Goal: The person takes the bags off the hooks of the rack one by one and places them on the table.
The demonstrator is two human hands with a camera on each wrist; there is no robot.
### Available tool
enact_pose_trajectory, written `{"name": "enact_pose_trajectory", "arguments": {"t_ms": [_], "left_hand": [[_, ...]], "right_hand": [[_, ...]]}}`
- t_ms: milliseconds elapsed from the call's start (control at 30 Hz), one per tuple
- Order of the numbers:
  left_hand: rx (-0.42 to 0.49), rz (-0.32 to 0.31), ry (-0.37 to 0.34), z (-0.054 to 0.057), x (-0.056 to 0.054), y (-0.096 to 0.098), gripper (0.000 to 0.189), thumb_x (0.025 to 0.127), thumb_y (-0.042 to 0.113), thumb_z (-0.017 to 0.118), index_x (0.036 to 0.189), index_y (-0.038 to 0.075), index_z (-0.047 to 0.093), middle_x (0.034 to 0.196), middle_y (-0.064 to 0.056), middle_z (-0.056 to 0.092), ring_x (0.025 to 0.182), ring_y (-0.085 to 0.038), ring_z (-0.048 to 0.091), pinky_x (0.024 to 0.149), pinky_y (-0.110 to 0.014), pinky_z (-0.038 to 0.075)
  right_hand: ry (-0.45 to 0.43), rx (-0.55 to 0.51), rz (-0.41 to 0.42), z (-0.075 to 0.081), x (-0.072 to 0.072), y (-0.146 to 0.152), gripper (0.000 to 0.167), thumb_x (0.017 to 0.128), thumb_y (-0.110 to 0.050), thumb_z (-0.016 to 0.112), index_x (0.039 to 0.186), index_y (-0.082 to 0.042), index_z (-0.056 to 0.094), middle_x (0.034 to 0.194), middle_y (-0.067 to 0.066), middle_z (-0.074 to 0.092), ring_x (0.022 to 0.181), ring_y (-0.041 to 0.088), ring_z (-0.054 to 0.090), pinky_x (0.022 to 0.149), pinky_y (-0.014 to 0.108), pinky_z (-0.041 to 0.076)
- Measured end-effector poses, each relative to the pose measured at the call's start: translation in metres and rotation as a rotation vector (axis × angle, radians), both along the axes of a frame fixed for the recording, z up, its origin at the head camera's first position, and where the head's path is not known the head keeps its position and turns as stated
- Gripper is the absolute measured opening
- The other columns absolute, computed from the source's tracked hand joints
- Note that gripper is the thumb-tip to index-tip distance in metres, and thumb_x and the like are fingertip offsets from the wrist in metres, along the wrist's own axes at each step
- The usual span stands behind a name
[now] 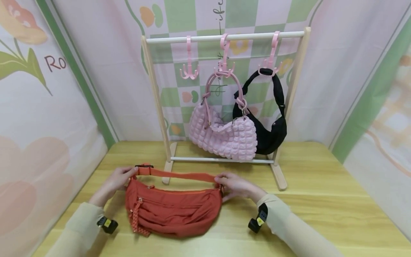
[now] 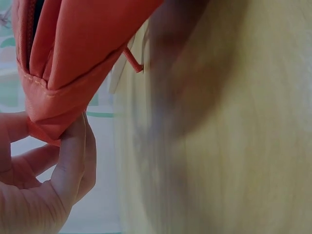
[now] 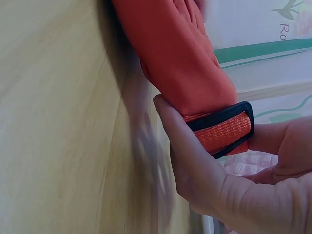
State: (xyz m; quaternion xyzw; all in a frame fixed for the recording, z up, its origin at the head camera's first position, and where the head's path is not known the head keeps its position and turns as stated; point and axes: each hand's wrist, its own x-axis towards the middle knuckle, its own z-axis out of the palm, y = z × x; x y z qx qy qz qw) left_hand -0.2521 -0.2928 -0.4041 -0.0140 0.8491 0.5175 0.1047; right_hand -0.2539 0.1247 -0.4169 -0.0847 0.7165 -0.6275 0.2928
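A rust-red fabric crescent-shaped bag point(image 1: 173, 214) is over the near part of the pale wood-grain worktop point(image 1: 327, 189), in front of the rack; contact beneath it cannot be told. Its long axis runs left to right, roughly parallel to the rack's bars; the bulging edge points toward the person, and the orange webbing strap point(image 1: 183, 175) lies along the side facing the rack. One braided red zip pull point(image 1: 136, 216) hangs near its left end. The left hand point(image 1: 120, 177) pinches the left end, fingers drawn together on it. The right hand point(image 1: 237, 185) grips the opposite end, fingers and thumb curled about it at a black rectangular strap buckle point(image 3: 219, 114). Behind stands one wooden rack point(image 1: 157, 96) with two posts and two pale horizontal bars. Three pink plastic hooks point(image 1: 189, 67) hang from the upper bar: the leftmost bare, the middle bearing one lilac puffed bag point(image 1: 224, 137), the rightmost one black fabric bag point(image 1: 268, 137).
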Motion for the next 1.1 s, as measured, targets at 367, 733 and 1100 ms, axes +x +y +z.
{"name": "enact_pose_trajectory", "arguments": {"t_ms": [367, 733, 1100], "left_hand": [[-0.013, -0.011, -0.034, -0.006, 0.0, -0.002, 0.062, 0.1, 0.038, 0.044, 0.137, -0.011, 0.038, 0.112, -0.027, 0.058, 0.075, -0.009, 0.063, 0.067, -0.036, 0.058], [-0.056, 0.0, -0.063, -0.007, 0.0, -0.005, 0.047, 0.099, 0.035, 0.048, 0.123, -0.006, 0.051, 0.067, 0.001, 0.051, 0.061, -0.01, 0.055, 0.06, -0.034, 0.055], [-0.095, -0.006, -0.055, -0.012, -0.001, -0.005, 0.048, 0.098, 0.035, 0.051, 0.124, -0.005, 0.052, 0.058, 0.006, 0.042, 0.055, -0.008, 0.048, 0.058, -0.03, 0.054]], "right_hand": [[0.002, 0.075, -0.019, 0.0, -0.001, -0.005, 0.04, 0.1, -0.019, 0.046, 0.129, 0.008, 0.04, 0.106, 0.018, 0.058, 0.071, 0.016, 0.055, 0.071, 0.044, 0.058], [0.134, 0.235, 0.035, 0.004, 0.002, -0.01, 0.032, 0.098, -0.02, 0.051, 0.118, 0.005, 0.051, 0.073, 0.002, 0.054, 0.059, 0.012, 0.049, 0.059, 0.029, 0.052], [0.168, 0.269, 0.027, 0.004, 0.002, -0.01, 0.027, 0.097, -0.019, 0.052, 0.111, 0.005, 0.055, 0.079, 0.004, 0.059, 0.061, 0.012, 0.052, 0.061, 0.03, 0.054]]}}
